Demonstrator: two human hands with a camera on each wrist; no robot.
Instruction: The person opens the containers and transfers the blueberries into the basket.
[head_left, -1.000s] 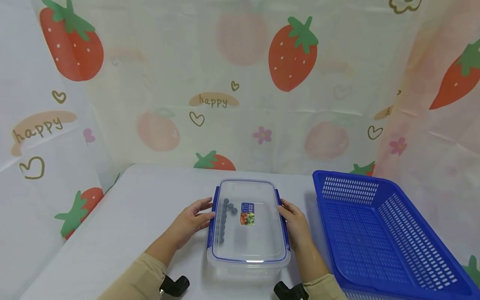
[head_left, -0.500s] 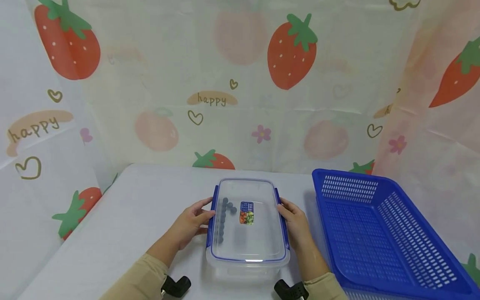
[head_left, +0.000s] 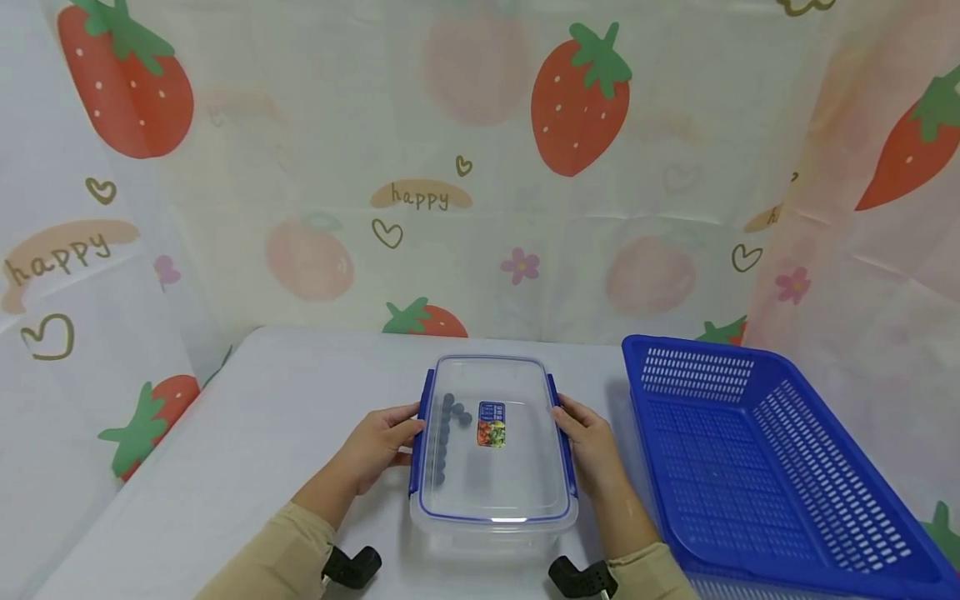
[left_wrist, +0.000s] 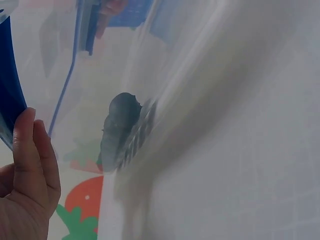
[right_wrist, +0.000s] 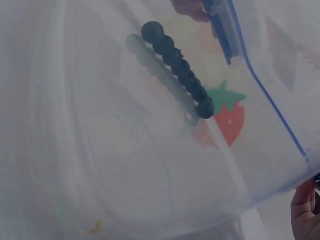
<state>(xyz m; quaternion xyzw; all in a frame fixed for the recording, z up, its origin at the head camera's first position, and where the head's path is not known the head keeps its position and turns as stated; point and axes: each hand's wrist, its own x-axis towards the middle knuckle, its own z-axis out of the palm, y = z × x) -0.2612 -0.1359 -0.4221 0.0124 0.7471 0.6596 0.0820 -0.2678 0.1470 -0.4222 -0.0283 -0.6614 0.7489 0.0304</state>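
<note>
Your left hand (head_left: 378,446) pinches one long side of the clear box (head_left: 517,496) between thumb and fingers, and your right hand (head_left: 597,454) grips the opposite side. The box sits between them on the white table (head_left: 300,400), its lid on (a colourful label (head_left: 491,425) shows there), with dark balls (head_left: 440,454) inside, lined up nearest your left hand. Beyond your right hand stands the blue basket (head_left: 636,362).
</note>
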